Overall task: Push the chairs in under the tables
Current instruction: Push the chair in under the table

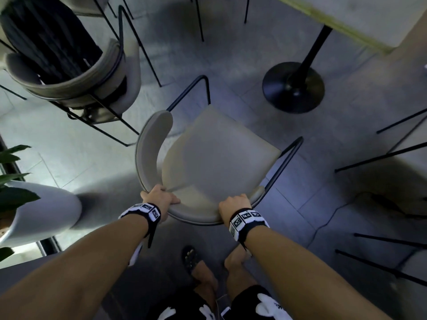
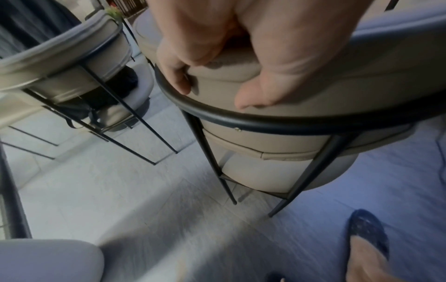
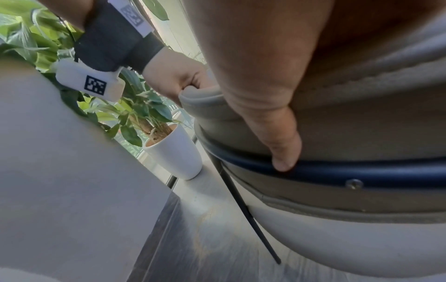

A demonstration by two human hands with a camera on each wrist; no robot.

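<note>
From up top, my left hand (image 1: pixel 159 196) and right hand (image 1: pixel 234 205) both hold the backrest of the beige chair (image 1: pixel 215 155), which sits out in the open, well short of the table (image 1: pixel 360 19), so nothing's tucked in yet. Left wrist cam: thumb pressed on padded beige upholstery above the black tube frame (image 2: pixel 289 119). Right wrist cam: same, fingers wrapped over the top edge.

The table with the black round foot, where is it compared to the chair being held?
In the head view the table sits at the upper right, its black round foot on the floor just beyond the beige chair.
</note>
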